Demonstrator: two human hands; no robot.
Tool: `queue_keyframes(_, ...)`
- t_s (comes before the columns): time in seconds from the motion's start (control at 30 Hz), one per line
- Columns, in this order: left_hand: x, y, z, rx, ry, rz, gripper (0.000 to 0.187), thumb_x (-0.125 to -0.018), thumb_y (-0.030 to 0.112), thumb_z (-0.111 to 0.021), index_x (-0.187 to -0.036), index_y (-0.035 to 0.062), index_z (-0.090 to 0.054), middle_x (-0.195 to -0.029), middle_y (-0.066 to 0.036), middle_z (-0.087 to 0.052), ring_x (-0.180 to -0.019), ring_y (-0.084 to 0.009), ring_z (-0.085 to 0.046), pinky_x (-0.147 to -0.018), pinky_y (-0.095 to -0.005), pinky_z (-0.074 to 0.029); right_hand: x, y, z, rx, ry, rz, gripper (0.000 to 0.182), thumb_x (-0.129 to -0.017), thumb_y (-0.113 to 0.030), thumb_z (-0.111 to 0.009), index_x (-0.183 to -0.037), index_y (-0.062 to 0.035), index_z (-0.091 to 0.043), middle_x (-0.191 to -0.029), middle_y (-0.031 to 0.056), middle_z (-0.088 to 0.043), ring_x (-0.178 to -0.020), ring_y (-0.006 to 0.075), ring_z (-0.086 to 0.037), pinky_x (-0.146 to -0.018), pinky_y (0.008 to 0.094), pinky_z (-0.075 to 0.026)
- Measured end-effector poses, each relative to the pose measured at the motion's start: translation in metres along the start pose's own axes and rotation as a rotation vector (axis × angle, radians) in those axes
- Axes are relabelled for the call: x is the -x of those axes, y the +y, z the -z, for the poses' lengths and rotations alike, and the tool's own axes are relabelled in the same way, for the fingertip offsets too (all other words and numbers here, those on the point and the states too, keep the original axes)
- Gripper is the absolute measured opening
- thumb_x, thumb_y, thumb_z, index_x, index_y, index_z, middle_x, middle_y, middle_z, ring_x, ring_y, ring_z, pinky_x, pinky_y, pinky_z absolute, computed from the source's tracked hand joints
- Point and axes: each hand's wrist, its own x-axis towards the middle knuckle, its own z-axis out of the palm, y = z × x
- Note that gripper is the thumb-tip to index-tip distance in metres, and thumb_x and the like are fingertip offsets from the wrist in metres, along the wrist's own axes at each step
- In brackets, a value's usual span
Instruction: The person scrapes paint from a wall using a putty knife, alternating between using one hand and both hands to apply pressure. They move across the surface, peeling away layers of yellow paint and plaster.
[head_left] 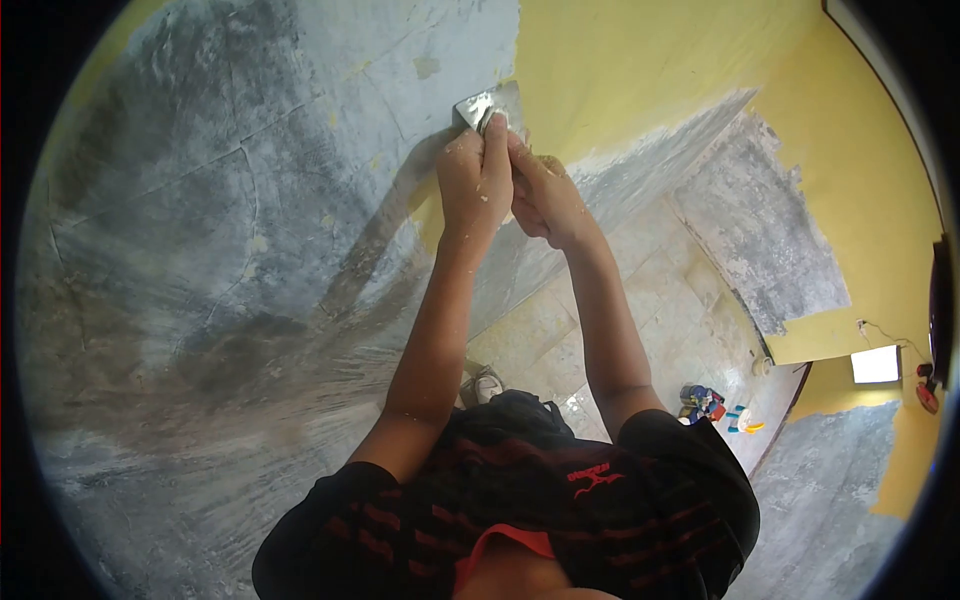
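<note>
- The left hand (472, 190) is closed on a metal scraper (480, 104), its thumb (497, 128) laid along the tool behind the blade.
- The right hand (550, 205) is partly curled against the left, its forefinger reaching towards the tool. The fingers overlap there, so whether it truly grips the scraper or only braces it, I cannot tell.
- The blade sits just beyond the fingertips, at the wall, near the ragged border where yellow paint (640, 60) on the right meets grey bare surface (300, 130) on the left.
- For clean work, I would keep the blade low to the wall and slip its edge under the lip of the paint; too steep an angle would likely gouge the grey layer.
- Even pressure from both hands should stop a corner digging in, and short strokes suit such an uneven border.
- Pale flecks cling to both hands, so a firm, dry hold matters.
- Below and to the right of the hands lies the tiled floor (640, 290), worth watching for footing.
</note>
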Motion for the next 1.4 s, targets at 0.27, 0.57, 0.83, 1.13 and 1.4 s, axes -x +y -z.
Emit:
queue_keyframes(0.27,-0.019,0.022,0.002,-0.004,0.009,-0.080,0.057,-0.108,0.028,-0.062,-0.063,-0.0070,-0.055,-0.052,-0.020,-0.054,-0.044,-0.0268,-0.055,-0.048,-0.0432,-0.042,0.000,-0.025,-0.001,-0.008,-0.091,0.041,0.062,-0.113,-0.058,-0.046,-0.065,-0.0183,-0.038,-0.050,-0.0060,-0.034,-0.037,0.0059,-0.026,-0.034,0.0260,-0.018)
queue_keyframes(0.57,0.003,0.010,0.014,-0.194,-0.006,-0.044,0.059,-0.107,0.029,-0.064,-0.062,-0.0066,-0.055,-0.052,-0.021,-0.054,-0.044,-0.0283,-0.056,-0.047,-0.0437,-0.041,0.006,0.004,0.003,-0.063,-0.126,-0.048,0.063,-0.113,-0.058,-0.045,-0.066,-0.0177,-0.037,-0.050,-0.0066,-0.031,-0.038,0.0056,-0.024,-0.034,0.0257,-0.019)
queue_keyframes(0.83,-0.002,0.003,0.013,-0.182,-0.029,-0.067,0.058,-0.106,0.029,-0.066,-0.061,-0.0065,-0.055,-0.051,-0.021,-0.054,-0.043,-0.0286,-0.057,-0.046,-0.0442,-0.041,0.005,-0.003,0.005,-0.063,-0.133,-0.094,0.062,-0.113,-0.058,-0.043,-0.067,-0.0176,-0.037,-0.049,-0.0063,-0.032,-0.037,0.0060,-0.024,-0.034,0.0257,-0.019)
queue_keyframes(1.13,-0.022,0.021,0.002,0.000,0.039,-0.106,0.058,-0.106,0.029,-0.065,-0.061,-0.0069,-0.057,-0.052,-0.022,-0.054,-0.043,-0.0307,-0.057,-0.047,-0.0452,-0.042,-0.001,-0.035,0.003,-0.005,-0.194,-0.002,0.062,-0.113,-0.059,-0.041,-0.067,-0.0182,-0.036,-0.047,-0.0046,-0.034,-0.034,0.0069,-0.025,-0.033,0.0263,-0.019)
queue_keyframes(1.4,0.000,-0.002,0.012,-0.099,-0.048,-0.003,0.057,-0.107,0.030,-0.064,-0.065,-0.0086,-0.062,-0.054,-0.022,-0.058,-0.046,-0.0289,-0.060,-0.049,-0.0448,-0.043,0.002,-0.003,0.009,-0.068,-0.178,-0.140,0.065,-0.112,-0.064,-0.041,-0.066,-0.0185,-0.035,-0.047,-0.0061,-0.029,-0.034,0.0071,-0.022,-0.032,0.0263,-0.019)
